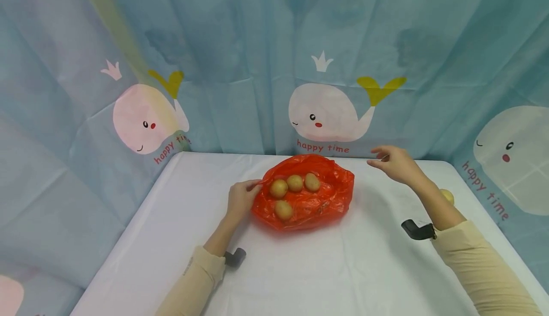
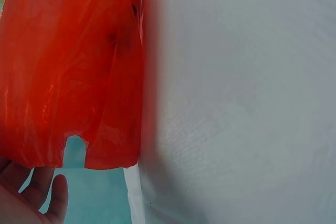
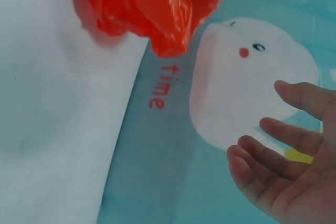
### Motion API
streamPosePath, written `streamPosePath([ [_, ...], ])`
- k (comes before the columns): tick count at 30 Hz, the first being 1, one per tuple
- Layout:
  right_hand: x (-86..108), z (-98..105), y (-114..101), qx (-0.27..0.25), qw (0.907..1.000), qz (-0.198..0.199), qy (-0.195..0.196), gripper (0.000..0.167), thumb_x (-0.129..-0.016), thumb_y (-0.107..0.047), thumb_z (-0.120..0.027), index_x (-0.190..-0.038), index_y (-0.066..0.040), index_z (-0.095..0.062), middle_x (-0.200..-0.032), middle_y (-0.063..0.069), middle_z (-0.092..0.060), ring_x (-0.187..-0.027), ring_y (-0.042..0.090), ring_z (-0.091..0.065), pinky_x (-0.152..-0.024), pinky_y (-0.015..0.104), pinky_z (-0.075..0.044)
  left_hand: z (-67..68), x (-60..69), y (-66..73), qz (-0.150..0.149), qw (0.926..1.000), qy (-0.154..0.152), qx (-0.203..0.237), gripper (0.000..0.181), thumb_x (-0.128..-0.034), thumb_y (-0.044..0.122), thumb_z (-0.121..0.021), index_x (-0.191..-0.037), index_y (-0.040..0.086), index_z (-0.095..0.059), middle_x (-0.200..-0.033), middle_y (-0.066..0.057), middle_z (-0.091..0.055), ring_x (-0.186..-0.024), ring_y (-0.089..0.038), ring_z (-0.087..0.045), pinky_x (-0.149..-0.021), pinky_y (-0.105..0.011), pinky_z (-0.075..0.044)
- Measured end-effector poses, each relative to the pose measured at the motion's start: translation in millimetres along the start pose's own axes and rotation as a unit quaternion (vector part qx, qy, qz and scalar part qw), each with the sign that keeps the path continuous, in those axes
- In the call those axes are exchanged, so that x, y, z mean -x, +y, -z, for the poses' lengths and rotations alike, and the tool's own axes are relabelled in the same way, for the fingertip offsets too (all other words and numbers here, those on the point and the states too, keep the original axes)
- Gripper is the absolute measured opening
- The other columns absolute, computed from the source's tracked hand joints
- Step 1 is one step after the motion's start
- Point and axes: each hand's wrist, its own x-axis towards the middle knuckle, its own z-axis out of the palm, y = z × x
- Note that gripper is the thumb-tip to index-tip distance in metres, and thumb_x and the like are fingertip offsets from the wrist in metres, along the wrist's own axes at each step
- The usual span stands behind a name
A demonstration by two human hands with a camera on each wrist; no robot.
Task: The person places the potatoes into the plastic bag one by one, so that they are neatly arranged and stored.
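A red plastic bag (image 1: 315, 213) lies on the white table with its mouth spread wide. Inside it are several potatoes (image 1: 283, 209), three along the far side and one nearer. My left hand (image 1: 241, 200) pinches the bag's left rim; in the left wrist view the bag's side fills the upper left, partly hiding those fingers (image 2: 60, 195). Raised in the air to the right of the bag, my right hand (image 1: 396, 164) holds nothing. Its fingers are spread and slightly bent in the right wrist view, apart from the bag (image 3: 152, 9).
One more yellowish potato (image 1: 447, 195) sits near the table's right edge, partly hidden behind my right forearm. The white tabletop (image 1: 291, 273) stretches in front of the bag. Blue curtains (image 1: 257, 44) with whale prints hang behind the table and at both sides.
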Motion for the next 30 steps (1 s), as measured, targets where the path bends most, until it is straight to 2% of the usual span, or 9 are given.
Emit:
streamPosePath([
  [10,9.8,14.6,13.3,0.013,0.9997,-0.011,0.018,0.055,-0.097,-0.038,-0.057,-0.134,0.003,-0.051,-0.127,0.033,-0.055,-0.113,0.046,-0.055,-0.086,0.057,-0.052,0.2,-0.4,-0.7,-0.006,1.0,-0.001,0.0,0.024,-0.0941,0.019,-0.064,-0.113,0.007,-0.073,-0.107,-0.01,-0.075,-0.104,-0.026,-0.069,-0.093,-0.04,-0.056],
  [23,20.1,25.6,36.6,0.03,0.998,-0.033,0.045,0.059,-0.099,-0.041,-0.052,-0.137,0.004,-0.047,-0.129,0.034,-0.051,-0.116,0.05,-0.05,-0.084,0.061,-0.048,0.6,-0.3,1.3,0.015,0.9999,-0.005,-0.004,0.025,-0.0949,0.021,-0.063,-0.114,0.008,-0.073,-0.109,-0.01,-0.074,-0.106,-0.025,-0.068,-0.092,-0.039,-0.056],
  [30,24.0,27.5,50.6,0.023,0.9972,-0.046,0.055,0.062,-0.099,-0.043,-0.05,-0.136,0.006,-0.046,-0.129,0.036,-0.05,-0.116,0.052,-0.049,-0.084,0.063,-0.047,0.8,-0.4,0.1,0.018,0.9998,-0.007,0.003,0.025,-0.0944,0.02,-0.064,-0.114,0.007,-0.073,-0.109,-0.01,-0.074,-0.106,-0.026,-0.067,-0.093,-0.04,-0.056],
])
